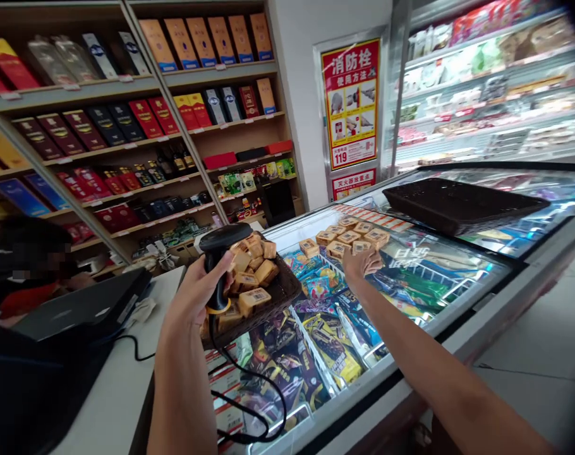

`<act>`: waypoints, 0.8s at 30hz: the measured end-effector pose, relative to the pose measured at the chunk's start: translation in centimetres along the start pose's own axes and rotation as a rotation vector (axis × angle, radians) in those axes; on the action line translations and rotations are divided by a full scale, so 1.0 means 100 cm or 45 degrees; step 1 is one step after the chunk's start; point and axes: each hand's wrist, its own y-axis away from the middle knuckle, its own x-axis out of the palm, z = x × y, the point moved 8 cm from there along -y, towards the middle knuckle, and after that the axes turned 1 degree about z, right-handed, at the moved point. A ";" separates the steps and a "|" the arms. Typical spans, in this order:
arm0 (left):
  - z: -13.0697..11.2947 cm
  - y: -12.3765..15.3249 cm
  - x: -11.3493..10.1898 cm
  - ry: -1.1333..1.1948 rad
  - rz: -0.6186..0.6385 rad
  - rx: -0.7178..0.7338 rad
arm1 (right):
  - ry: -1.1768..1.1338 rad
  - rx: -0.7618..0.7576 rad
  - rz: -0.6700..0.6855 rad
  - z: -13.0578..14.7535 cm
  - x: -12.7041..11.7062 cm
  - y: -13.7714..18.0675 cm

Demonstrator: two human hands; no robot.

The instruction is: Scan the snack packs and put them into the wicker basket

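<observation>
My left hand [197,284] is wrapped round the handle of a black handheld barcode scanner [225,237], whose cable [268,385] loops down over the freezer. Right behind the scanner lies a dark brown woven basket [287,294] heaped with small tan packaged blocks [255,299] bearing barcode labels. Farther right, more of these tan packs [349,237] sit grouped in rows on the freezer's glass top. My right hand [361,262] is at the near edge of that group, its fingers curled against a pack [362,247]; the fingertips are partly hidden.
A chest freezer [335,392] with bagged ice creams under glass runs diagonally across. An upturned dark tray [462,202] rests on its far end. To the left stand a white counter [102,392] with a monitor and a seated person [31,272]. Shelves [174,139] of boxed goods line the wall.
</observation>
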 end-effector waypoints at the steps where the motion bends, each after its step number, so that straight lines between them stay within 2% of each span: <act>1: 0.000 0.002 -0.010 0.003 -0.033 0.006 | 0.011 -0.062 0.071 0.010 0.006 0.010; 5: 0.003 0.007 -0.046 0.026 -0.168 0.024 | 0.013 -0.360 0.472 0.063 0.048 0.071; 8: 0.005 0.011 -0.061 0.065 -0.236 0.036 | -0.021 -0.531 0.986 0.102 0.100 0.144; 9: 0.005 0.012 -0.063 0.074 -0.244 0.038 | -0.028 -0.511 1.139 0.110 0.118 0.168; 11: 0.003 0.014 -0.062 0.083 -0.245 0.045 | 0.018 -0.438 1.338 0.119 0.148 0.210; 14: -0.002 0.018 -0.056 0.098 -0.204 0.065 | 0.046 -0.461 1.461 0.130 0.177 0.249; 16: -0.006 0.020 -0.052 0.122 -0.180 0.087 | -0.005 -0.518 1.440 0.137 0.181 0.257; 19: -0.009 0.021 -0.047 0.158 -0.145 0.104 | -0.202 -0.484 1.325 0.141 0.166 0.239; 24: -0.006 0.013 -0.032 0.191 -0.061 0.116 | -0.565 -0.038 1.322 0.110 0.119 0.167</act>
